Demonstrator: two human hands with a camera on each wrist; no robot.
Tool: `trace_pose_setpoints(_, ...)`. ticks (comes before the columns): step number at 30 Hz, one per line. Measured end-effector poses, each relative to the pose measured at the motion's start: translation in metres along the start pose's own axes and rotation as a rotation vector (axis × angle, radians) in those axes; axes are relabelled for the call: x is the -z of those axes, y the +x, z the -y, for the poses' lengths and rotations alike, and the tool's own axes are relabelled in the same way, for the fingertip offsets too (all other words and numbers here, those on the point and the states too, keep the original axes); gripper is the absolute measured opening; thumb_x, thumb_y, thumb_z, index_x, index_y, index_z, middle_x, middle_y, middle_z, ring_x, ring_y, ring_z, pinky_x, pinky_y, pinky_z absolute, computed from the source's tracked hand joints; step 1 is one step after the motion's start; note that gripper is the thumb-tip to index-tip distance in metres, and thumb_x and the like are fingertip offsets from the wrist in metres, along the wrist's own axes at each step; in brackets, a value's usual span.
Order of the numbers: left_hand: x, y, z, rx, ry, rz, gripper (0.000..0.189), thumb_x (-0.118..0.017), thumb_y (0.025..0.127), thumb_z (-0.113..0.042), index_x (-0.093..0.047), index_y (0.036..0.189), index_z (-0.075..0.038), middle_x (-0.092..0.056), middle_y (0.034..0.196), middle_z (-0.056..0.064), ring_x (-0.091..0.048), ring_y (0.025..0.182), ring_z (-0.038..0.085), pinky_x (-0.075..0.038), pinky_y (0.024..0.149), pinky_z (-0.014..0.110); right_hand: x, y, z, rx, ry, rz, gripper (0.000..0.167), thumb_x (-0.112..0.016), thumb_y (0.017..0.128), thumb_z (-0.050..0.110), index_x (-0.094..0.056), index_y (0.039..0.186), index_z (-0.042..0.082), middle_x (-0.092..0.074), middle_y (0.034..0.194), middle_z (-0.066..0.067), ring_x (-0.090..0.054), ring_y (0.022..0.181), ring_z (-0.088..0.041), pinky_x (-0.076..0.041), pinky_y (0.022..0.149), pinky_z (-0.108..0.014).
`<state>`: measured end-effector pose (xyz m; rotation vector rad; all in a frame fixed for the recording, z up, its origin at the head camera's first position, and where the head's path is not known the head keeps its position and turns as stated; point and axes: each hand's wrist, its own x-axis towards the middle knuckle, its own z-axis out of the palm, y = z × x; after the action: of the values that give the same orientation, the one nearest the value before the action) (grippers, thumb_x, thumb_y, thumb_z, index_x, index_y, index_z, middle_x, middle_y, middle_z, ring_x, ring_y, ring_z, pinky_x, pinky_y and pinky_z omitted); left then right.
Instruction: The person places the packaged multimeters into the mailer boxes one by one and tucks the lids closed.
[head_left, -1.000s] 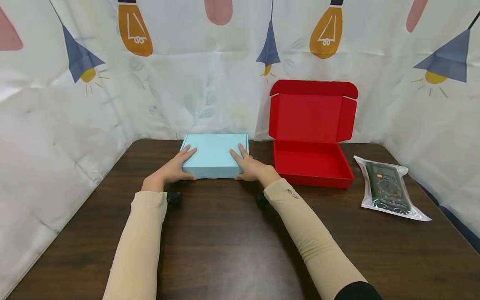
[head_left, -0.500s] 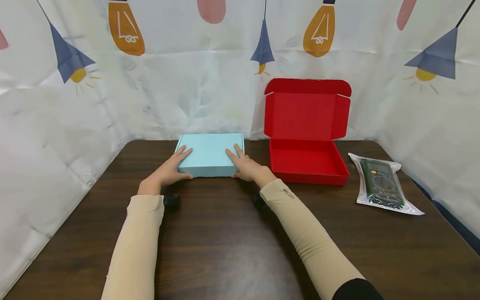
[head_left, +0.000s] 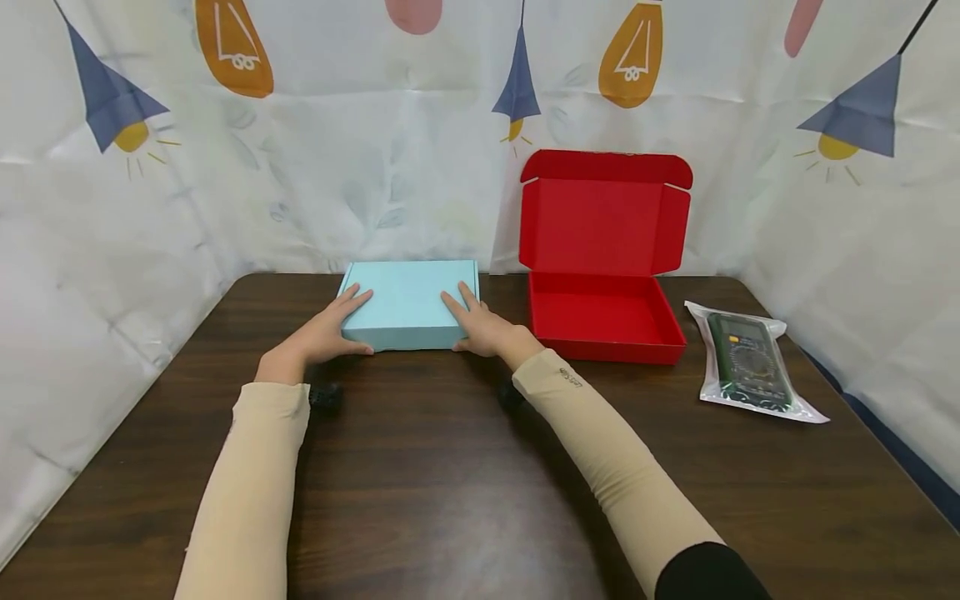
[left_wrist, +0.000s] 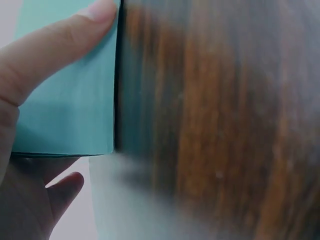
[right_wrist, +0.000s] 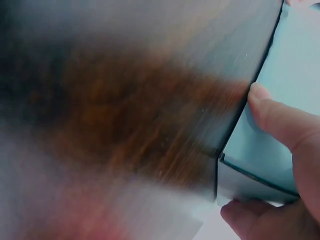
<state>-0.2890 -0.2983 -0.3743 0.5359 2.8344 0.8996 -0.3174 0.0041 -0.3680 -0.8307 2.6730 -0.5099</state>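
Observation:
A closed light blue cardboard box [head_left: 410, 296] lies flat near the back edge of the table, lid down. My left hand [head_left: 321, 335] grips its left front corner, fingers spread over the lid's edge. In the left wrist view the thumb [left_wrist: 65, 37] presses along the front face of the box. On the opposite corner my right hand [head_left: 487, 327] holds the box the same way, with the thumb [right_wrist: 275, 110] on the front face in the right wrist view and other fingers at the side.
Right of the blue box stands an open red box [head_left: 603, 317], its lid raised. Farther right lies a dark green multimeter [head_left: 750, 362] in clear plastic wrapping. A patterned cloth [head_left: 420, 167] hangs behind the dark wooden table [head_left: 405, 475].
The head view has shifted, so everything sits a little farther left and higher in it. Both hands keep the same place on the blue box.

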Motion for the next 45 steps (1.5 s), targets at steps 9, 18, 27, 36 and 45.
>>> trace_pose_setpoints(9,0.009,0.000,-0.004,0.007,0.064,0.052,0.105,-0.084,0.088,-0.023,-0.013,0.164,-0.003,0.005,0.169,0.024,-0.001,0.152,0.050,-0.021,0.113,0.069,0.004,-0.006,0.001,0.002,-0.071,0.011,0.090,-0.066,0.102,0.023,-0.003,0.167,0.021,0.014,0.171,-0.010,-0.013,0.154,-0.042,-0.052,0.100,-0.037)
trace_pose_setpoints(18,0.022,0.003,-0.020,0.067,0.167,0.125,0.097,-0.071,0.096,-0.045,-0.016,0.164,-0.002,-0.001,0.168,0.026,-0.004,0.151,0.052,-0.018,0.114,0.071,0.020,-0.028,0.002,0.096,-0.123,0.058,0.079,-0.062,0.104,0.024,-0.014,0.166,0.014,-0.006,0.171,-0.013,-0.015,0.155,-0.038,-0.043,0.111,-0.040)
trace_pose_setpoints(27,0.022,0.007,-0.038,0.148,0.327,0.060,0.088,-0.045,0.102,-0.065,-0.020,0.165,-0.010,-0.016,0.166,0.026,-0.011,0.149,0.055,-0.016,0.108,0.079,0.036,-0.058,-0.006,0.204,-0.080,-0.005,0.074,-0.063,0.104,0.022,-0.022,0.165,0.015,-0.021,0.169,-0.013,-0.017,0.153,-0.042,-0.033,0.116,-0.051)
trace_pose_setpoints(36,0.015,0.012,-0.059,0.116,0.284,-0.090,0.076,-0.049,0.105,-0.055,-0.028,0.163,-0.012,-0.034,0.162,0.021,-0.040,0.140,0.048,-0.041,0.100,0.067,0.051,-0.080,-0.023,0.283,-0.083,-0.154,0.060,-0.062,0.104,0.024,-0.040,0.159,0.013,-0.041,0.160,-0.009,-0.033,0.149,-0.036,-0.037,0.115,-0.045)
trace_pose_setpoints(45,-0.006,0.020,-0.079,0.065,0.190,-0.264,0.060,-0.053,0.107,-0.040,-0.041,0.158,-0.010,-0.042,0.158,0.018,-0.041,0.142,0.041,-0.040,0.106,0.062,0.068,-0.114,-0.035,0.274,-0.092,-0.278,0.058,-0.065,0.103,0.026,-0.047,0.156,0.016,-0.055,0.149,-0.009,-0.055,0.132,-0.028,-0.048,0.105,-0.043)
